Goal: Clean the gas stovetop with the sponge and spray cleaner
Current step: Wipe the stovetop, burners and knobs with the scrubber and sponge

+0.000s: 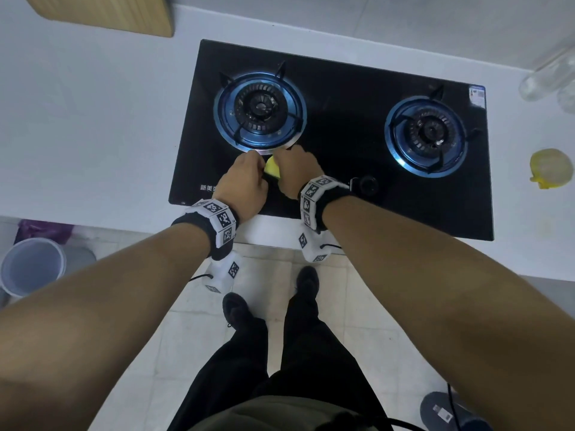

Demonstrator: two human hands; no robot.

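Fingers of both hands are curled and meet over a yellow sponge point(273, 167), which lies on the black glass of the gas stovetop point(339, 144) just in front of the left burner point(260, 111). The left hand point(244, 181) covers the sponge's left end and the right hand point(295, 169) its right end, so only a small yellow patch shows between them; both seem to grip it, though the fingertips are hidden behind the knuckles. Each wrist carries a band of black-and-white marker tiles. The right burner point(426, 135) stands well apart to the right. On the white table point(93, 119) beside the stovetop lie a yellow object point(550, 168) and, farther back, clear plastic bottles point(550, 79); a wooden board point(105, 12) sits at the far left corner.
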